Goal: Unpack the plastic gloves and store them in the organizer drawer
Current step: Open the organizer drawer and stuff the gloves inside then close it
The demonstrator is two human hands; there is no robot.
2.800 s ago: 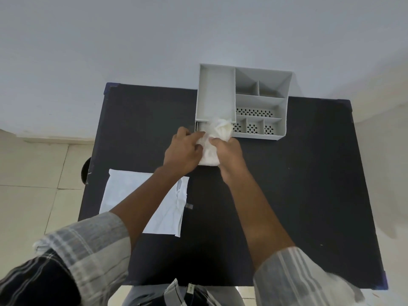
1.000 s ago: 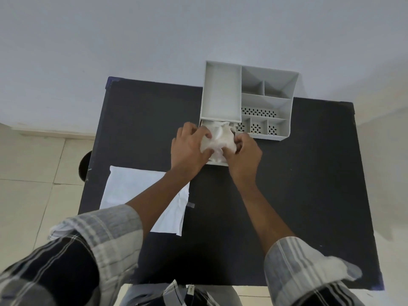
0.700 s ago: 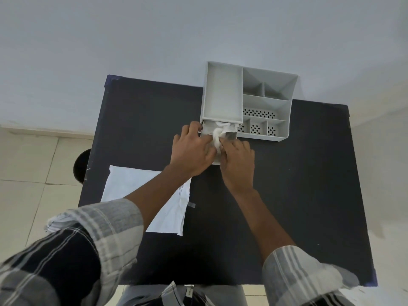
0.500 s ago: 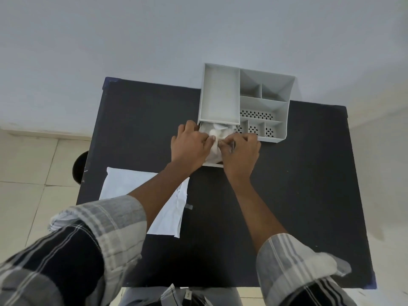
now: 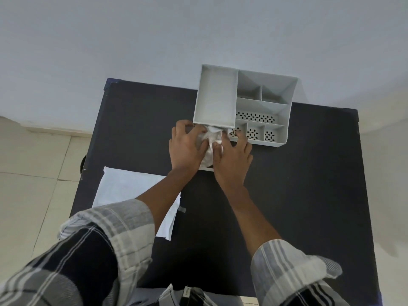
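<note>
Change: crumpled white plastic gloves sat lower in grey organizer's drawer, 12 o'clock; nearly stored.
Fingers: left hand, right hand pressed flat, uncurled.

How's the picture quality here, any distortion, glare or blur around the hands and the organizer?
Head view: wide-angle bending at the table edges; soft even light, no glare; organizer sharp; crumpled gloves pale, low in detail between the left hand and right hand.

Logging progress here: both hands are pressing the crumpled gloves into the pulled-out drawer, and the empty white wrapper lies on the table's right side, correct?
Not quite. The head view shows the white wrapper on the table's left side, partly under the left forearm. The rest holds: both hands press the gloves into the drawer.
</note>
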